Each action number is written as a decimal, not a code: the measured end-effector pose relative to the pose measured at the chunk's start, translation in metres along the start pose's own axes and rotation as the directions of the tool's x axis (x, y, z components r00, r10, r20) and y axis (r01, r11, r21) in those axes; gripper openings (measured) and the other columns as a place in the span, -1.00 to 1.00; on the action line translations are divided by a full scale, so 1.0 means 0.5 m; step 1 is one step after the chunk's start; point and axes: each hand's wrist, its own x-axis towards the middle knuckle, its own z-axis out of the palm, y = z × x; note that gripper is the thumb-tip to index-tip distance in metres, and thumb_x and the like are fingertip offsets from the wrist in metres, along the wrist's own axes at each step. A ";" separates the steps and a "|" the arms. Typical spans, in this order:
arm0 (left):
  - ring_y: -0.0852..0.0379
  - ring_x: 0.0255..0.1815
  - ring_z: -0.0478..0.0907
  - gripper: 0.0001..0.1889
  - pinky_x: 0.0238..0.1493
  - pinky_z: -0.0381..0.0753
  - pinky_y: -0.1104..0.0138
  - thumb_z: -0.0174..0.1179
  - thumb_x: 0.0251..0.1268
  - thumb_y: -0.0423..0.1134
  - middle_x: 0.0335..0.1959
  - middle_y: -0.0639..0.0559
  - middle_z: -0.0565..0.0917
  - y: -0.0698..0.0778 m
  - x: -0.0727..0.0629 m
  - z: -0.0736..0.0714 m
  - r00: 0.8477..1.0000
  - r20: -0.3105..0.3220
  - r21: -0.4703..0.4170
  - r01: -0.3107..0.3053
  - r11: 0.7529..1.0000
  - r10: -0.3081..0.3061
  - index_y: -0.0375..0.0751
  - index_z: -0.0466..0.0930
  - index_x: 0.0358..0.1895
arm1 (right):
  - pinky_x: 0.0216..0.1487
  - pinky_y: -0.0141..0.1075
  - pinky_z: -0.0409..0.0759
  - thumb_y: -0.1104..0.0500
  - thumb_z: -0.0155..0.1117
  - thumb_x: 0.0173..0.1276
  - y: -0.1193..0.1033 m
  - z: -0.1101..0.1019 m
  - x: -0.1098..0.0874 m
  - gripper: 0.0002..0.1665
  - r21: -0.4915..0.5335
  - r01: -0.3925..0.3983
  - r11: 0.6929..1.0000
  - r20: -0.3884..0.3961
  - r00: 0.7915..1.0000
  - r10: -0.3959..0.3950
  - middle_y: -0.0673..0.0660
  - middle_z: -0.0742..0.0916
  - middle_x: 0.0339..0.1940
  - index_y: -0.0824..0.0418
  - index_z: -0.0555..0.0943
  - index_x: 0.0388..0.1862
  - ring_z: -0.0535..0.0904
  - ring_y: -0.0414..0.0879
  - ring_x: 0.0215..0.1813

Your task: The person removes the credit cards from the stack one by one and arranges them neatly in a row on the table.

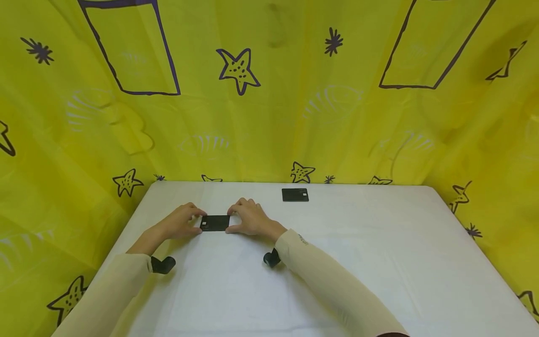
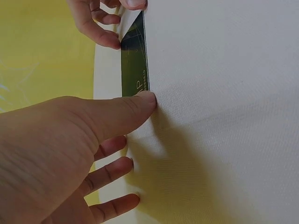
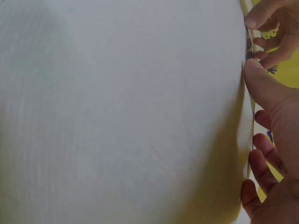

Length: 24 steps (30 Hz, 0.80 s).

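Both hands pinch one black bank card (image 1: 215, 223) by its short ends, left of the middle of the table. A small pale chip shows near the card's left end. At that end is the left hand (image 1: 180, 223), thumb on the near corner and index finger on the far one. The right hand (image 1: 251, 219) grips the opposite end the same way. In the left wrist view, the card (image 2: 133, 70) shows light lettering beside the thumb. Only a thin sliver of the card (image 3: 249, 44) appears in the right wrist view. Whether it touches the table is unclear.
A second black bank card (image 1: 295, 194) lies flat near the table's back edge, right of the hands. White cloth covers the table (image 1: 379, 262). A yellow curtain (image 1: 278, 117) with drawn starfish hangs behind and at both sides. Dark devices (image 1: 164, 265) sit at the wrists.
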 end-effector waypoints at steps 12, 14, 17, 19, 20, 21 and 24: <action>-0.14 -0.05 0.59 -0.42 0.08 0.59 -0.06 0.42 0.30 -0.22 0.01 -0.25 0.64 0.007 0.000 -0.021 0.999 0.038 -0.034 -0.003 0.999 0.004 -0.37 0.51 0.33 | 0.29 -0.10 0.47 -0.27 0.42 0.33 0.011 -0.030 -0.001 -0.16 -0.002 0.089 0.996 0.044 0.995 -0.089 0.08 0.60 0.21 0.03 0.44 0.48 0.50 -0.02 0.19; -0.13 -0.06 0.60 -0.38 0.07 0.60 -0.05 0.41 0.31 -0.18 0.02 -0.27 0.66 0.010 0.002 -0.025 0.999 0.044 -0.049 0.006 0.999 -0.004 -0.36 0.47 0.37 | 0.28 -0.10 0.49 -0.31 0.41 0.32 0.014 -0.036 0.000 -0.11 -0.002 0.090 0.996 0.043 0.995 -0.090 0.09 0.60 0.23 0.03 0.41 0.51 0.51 -0.03 0.19; -0.14 -0.08 0.62 -0.30 0.05 0.62 -0.05 0.42 0.31 -0.11 0.05 -0.32 0.65 0.012 0.008 -0.029 0.999 0.044 -0.054 0.015 0.998 -0.013 -0.36 0.41 0.42 | 0.28 -0.08 0.51 -0.33 0.41 0.30 0.017 -0.047 0.001 -0.06 -0.001 0.087 0.996 0.044 0.995 -0.087 0.12 0.59 0.26 0.02 0.37 0.54 0.52 -0.03 0.20; -0.17 -0.04 0.62 -0.26 0.07 0.61 -0.07 0.42 0.31 -0.06 0.08 -0.33 0.64 0.012 0.011 -0.030 0.999 0.031 -0.047 0.026 0.999 -0.025 -0.35 0.38 0.45 | 0.28 -0.08 0.51 -0.34 0.40 0.30 0.020 -0.056 0.002 -0.04 -0.016 0.088 0.996 0.042 0.995 -0.088 0.12 0.58 0.28 0.01 0.35 0.56 0.52 -0.02 0.21; -0.19 -0.01 0.61 -0.24 0.08 0.60 -0.09 0.42 0.31 -0.03 0.10 -0.33 0.63 0.012 0.013 -0.031 1.000 0.019 -0.037 0.026 0.999 -0.025 -0.34 0.37 0.46 | 0.28 -0.07 0.51 -0.34 0.40 0.30 0.021 -0.061 0.003 -0.04 -0.025 0.087 0.996 0.040 0.996 -0.086 0.12 0.58 0.28 0.00 0.33 0.57 0.52 -0.02 0.21; -0.22 0.02 0.61 -0.22 0.10 0.59 -0.11 0.42 0.30 0.00 0.11 -0.34 0.62 0.012 0.014 -0.032 1.000 0.002 -0.027 0.020 0.999 -0.020 -0.34 0.37 0.46 | 0.27 -0.07 0.51 -0.35 0.40 0.31 0.023 -0.065 0.003 -0.03 -0.036 0.086 0.996 0.038 0.996 -0.085 0.13 0.58 0.28 -0.01 0.33 0.57 0.52 -0.02 0.22; -0.30 0.10 0.59 -0.20 0.13 0.56 -0.15 0.42 0.29 0.05 0.14 -0.36 0.61 0.012 0.017 -0.034 0.999 -0.050 -0.007 0.003 1.000 -0.004 -0.34 0.38 0.46 | 0.27 -0.06 0.51 -0.35 0.40 0.31 0.028 -0.080 0.001 -0.03 -0.055 0.078 0.995 0.030 0.997 -0.076 0.12 0.57 0.28 -0.03 0.31 0.58 0.52 -0.01 0.23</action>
